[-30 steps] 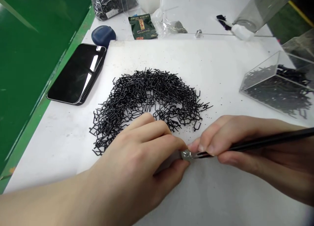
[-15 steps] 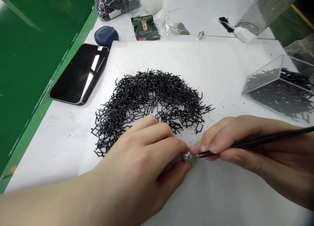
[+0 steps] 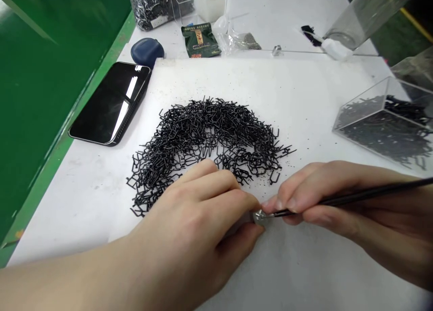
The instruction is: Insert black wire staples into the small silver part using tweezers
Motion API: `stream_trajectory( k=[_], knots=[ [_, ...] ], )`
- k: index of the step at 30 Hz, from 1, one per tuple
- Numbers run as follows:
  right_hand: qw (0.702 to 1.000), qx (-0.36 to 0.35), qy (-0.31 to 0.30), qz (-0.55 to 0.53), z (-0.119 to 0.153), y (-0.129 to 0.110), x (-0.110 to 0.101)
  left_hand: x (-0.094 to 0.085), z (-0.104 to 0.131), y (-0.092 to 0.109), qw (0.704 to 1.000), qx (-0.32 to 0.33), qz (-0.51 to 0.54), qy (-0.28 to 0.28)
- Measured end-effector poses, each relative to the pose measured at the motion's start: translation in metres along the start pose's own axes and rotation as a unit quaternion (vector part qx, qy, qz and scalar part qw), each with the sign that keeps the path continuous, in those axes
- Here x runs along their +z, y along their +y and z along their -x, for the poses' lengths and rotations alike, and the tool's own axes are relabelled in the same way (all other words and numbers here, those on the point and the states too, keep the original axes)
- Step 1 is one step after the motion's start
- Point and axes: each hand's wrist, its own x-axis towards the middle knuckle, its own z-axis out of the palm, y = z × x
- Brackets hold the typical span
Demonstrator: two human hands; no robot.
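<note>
Between the thumb and fingertips of my left hand (image 3: 199,216) is a small, round, shiny greyish piece (image 3: 259,217), mostly covered by the fingers. My right hand (image 3: 334,198) is closed around slim black tweezers (image 3: 368,193), whose fine tip touches the round piece. The right fingertips rest close against the left ones. Just beyond the left hand, an arc-shaped heap of small bent black wire pieces (image 3: 216,117) lies on the white work surface (image 3: 287,85). Whether the tweezers hold a wire piece is too small to tell.
At the left edge lie a black phone (image 3: 110,103) and a dark blue rounded case (image 3: 147,52). A clear box of black pieces (image 3: 382,126) stands at right. Farther back are a green packet (image 3: 201,39), a black-filled plastic bag (image 3: 152,6) and a clear cylinder (image 3: 358,18).
The tweezer tips look closer together than before. Both hands stay in nearly the same place on the round piece; the whole view has shifted very slightly.
</note>
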Motion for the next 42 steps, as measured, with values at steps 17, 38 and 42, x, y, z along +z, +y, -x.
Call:
stream_trajectory(
  k=[17, 38, 42],
  knots=[
    [1.0, -0.001, 0.001, -0.015, -0.002, -0.002, 0.003, -0.002, -0.001, 0.0, 1.0, -0.004, 0.004, 0.001],
    [0.986, 0.008, 0.133, 0.098, -0.01, -0.005, 0.002, -0.002, 0.0, 0.002, 1.0, -0.003, 0.023, -0.009],
    [0.987, 0.009, 0.132, 0.088, -0.01, -0.003, 0.001, -0.001, 0.001, 0.002, 1.0, -0.01, 0.019, 0.001]
  ],
)
